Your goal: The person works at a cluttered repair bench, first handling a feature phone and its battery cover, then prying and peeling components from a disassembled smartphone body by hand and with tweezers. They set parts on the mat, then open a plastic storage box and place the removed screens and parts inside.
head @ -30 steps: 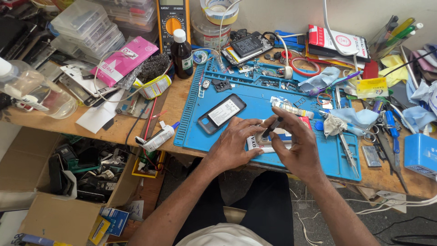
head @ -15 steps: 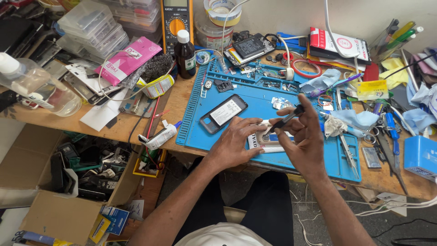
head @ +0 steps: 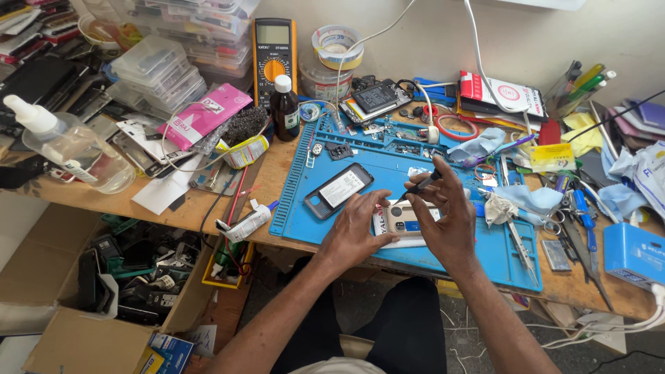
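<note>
Phone [head: 404, 220], opened and gold-backed, lies on the blue mat [head: 360, 149] near its 6 o'clock edge. We find the left hand [head: 353, 232] pinning its left end with spread fingers, as before. The right hand [head: 449, 215] pinches a thin black tool [head: 420, 185], now raised toward 10 o'clock off the phone.

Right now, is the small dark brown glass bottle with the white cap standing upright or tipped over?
Upright. The small dark brown glass bottle stands on its base on the wooden workbench, white cap on top.
</note>
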